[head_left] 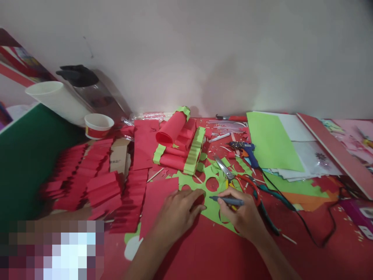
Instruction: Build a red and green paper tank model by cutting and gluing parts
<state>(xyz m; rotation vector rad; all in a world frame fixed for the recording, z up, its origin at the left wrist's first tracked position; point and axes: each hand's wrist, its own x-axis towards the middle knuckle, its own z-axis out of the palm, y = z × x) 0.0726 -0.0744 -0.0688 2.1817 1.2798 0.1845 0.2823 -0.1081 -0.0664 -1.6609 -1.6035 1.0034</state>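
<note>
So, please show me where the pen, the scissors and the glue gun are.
pen [230, 201], head view, middle of its barrel
scissors [225, 168], head view, on the blades
glue gun [250, 153], head view, blue body

A pixelated block [52, 251] masks the lower left of the frame; its contents cannot be told. Both forearms run off the bottom edge. The left hand [177, 214] covers part of the green sheet [212, 206]. The pen [227, 200] tip is too small to judge. The items [363, 144] at the right edge are cut off.
</note>
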